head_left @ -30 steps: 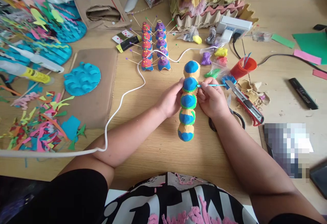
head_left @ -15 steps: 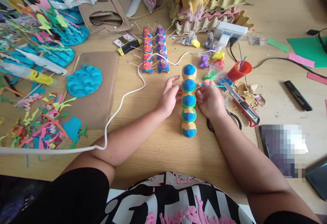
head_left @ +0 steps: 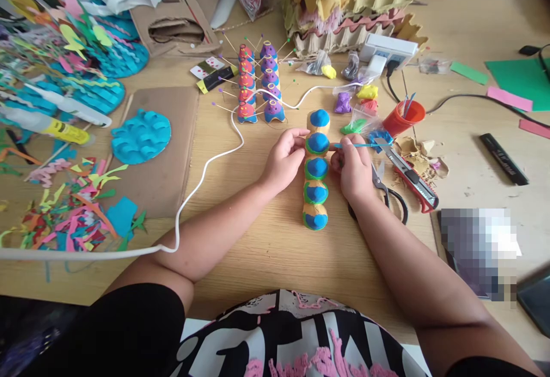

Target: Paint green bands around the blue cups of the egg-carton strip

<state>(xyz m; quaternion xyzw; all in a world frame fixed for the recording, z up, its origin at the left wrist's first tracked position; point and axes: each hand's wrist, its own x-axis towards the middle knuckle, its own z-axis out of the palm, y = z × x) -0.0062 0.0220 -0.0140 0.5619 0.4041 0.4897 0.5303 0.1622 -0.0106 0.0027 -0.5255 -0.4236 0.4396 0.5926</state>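
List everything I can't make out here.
All in the head view:
- Scissors: partly hidden by the right hand and forearm.
- Left hand: grip on the strip unclear, some fingertips hidden behind it.
- Dark device: cut off by the right edge.
- Marker: lettering too small.
- Object beside the device: pixelated.

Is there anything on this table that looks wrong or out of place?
The knife lies near the right hand, its blade apparently out, which looks unsafe; torn brown scraps lie loose beside it.
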